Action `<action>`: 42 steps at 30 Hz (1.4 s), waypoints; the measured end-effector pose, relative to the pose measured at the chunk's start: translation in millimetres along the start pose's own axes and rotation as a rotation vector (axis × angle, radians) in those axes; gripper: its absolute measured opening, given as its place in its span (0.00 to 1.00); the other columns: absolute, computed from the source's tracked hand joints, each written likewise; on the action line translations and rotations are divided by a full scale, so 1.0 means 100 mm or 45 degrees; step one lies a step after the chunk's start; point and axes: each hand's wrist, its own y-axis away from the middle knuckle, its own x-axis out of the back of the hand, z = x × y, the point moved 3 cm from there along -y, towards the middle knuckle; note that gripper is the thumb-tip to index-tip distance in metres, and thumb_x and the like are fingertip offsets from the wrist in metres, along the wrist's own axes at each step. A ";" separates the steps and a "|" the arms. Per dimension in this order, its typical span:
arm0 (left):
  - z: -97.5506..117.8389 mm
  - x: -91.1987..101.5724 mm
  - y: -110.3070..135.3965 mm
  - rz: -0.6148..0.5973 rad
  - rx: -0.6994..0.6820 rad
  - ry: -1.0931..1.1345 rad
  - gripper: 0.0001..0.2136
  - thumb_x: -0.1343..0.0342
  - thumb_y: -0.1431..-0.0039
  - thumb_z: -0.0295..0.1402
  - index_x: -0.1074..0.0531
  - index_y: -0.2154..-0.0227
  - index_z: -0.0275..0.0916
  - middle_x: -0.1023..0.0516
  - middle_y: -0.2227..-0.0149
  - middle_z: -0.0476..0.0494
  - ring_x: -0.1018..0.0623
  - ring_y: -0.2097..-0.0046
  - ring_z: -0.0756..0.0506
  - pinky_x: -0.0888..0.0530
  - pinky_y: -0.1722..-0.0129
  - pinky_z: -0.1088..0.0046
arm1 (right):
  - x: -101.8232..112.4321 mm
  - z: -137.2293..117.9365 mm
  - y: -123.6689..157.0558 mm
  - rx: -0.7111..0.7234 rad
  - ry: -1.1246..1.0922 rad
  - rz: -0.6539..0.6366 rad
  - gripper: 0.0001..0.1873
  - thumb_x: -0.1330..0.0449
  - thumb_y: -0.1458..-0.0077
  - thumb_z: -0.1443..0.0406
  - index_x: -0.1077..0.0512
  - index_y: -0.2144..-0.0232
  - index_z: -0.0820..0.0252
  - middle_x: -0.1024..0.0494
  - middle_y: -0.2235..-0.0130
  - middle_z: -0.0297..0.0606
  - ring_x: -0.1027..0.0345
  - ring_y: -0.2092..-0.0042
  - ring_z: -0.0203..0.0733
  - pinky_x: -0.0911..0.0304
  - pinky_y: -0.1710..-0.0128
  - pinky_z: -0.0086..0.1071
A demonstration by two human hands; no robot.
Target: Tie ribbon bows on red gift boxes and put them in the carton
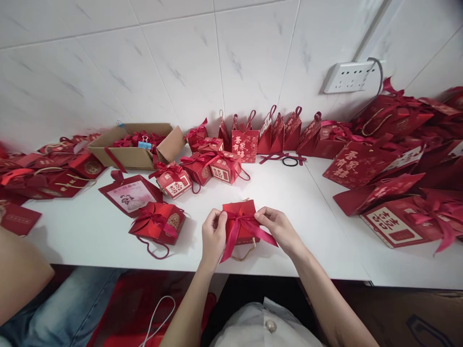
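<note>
A small red gift box (238,206) sits on the white table in front of me, with a dark red ribbon (234,237) tied in a bow across its top. My left hand (213,237) pinches the bow's left side between thumb and forefinger. On the other side, my right hand (278,227) pinches the right loop. Two ribbon tails hang down over the front, and a gold cord handle (249,253) droops below the box. Left of my hands is another red box with a bow (158,222), its dark red cord lying on the table.
A cardboard box (130,156) of ribbons stands by the tiled wall. Several red boxes and bags line the back, with a heap (394,120) at the right. A black ring (290,162) lies near ribbon pieces. Another person's arm (21,274) is at the left.
</note>
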 end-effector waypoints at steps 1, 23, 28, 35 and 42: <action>0.00 0.00 0.01 -0.001 -0.006 0.002 0.15 0.52 0.41 0.40 0.43 0.80 0.40 0.42 0.80 0.54 0.39 0.76 0.52 0.38 0.74 0.77 | 0.01 0.01 -0.01 -0.003 -0.048 -0.020 0.22 0.37 0.54 0.47 0.33 0.76 0.59 0.29 0.75 0.33 0.36 0.72 0.36 0.42 0.70 0.31; -0.11 -0.01 -0.05 -0.116 0.166 0.159 0.15 0.52 0.47 0.43 0.45 0.82 0.41 0.45 0.80 0.54 0.40 0.77 0.52 0.39 0.76 0.76 | 0.22 0.13 -0.10 0.089 -0.157 -0.029 0.24 0.37 0.54 0.44 0.33 0.66 0.56 0.29 0.64 0.38 0.32 0.62 0.41 0.37 0.62 0.34; -0.07 0.04 -0.13 -0.276 0.187 0.164 0.15 0.49 0.46 0.44 0.39 0.80 0.39 0.41 0.79 0.54 0.38 0.75 0.51 0.38 0.74 0.76 | 0.28 0.13 -0.04 0.339 0.318 -0.219 0.56 0.32 0.67 0.41 0.52 0.40 0.47 0.52 0.35 0.50 0.54 0.35 0.56 0.44 0.43 0.50; -0.15 -0.05 -0.11 -0.236 0.199 0.329 0.16 0.45 0.49 0.42 0.43 0.82 0.39 0.43 0.80 0.55 0.40 0.77 0.54 0.38 0.76 0.78 | 0.11 0.10 -0.06 0.350 0.577 -0.331 0.60 0.32 0.57 0.61 0.68 0.35 0.52 0.57 0.33 0.52 0.57 0.34 0.52 0.48 0.40 0.49; -0.32 -0.01 -0.07 -0.064 0.243 0.515 0.15 0.51 0.46 0.40 0.46 0.83 0.40 0.44 0.79 0.54 0.36 0.75 0.52 0.31 0.72 0.74 | 0.24 0.14 -0.01 0.498 0.622 -0.172 0.60 0.34 0.56 0.64 0.72 0.34 0.50 0.53 0.34 0.54 0.57 0.34 0.54 0.50 0.40 0.55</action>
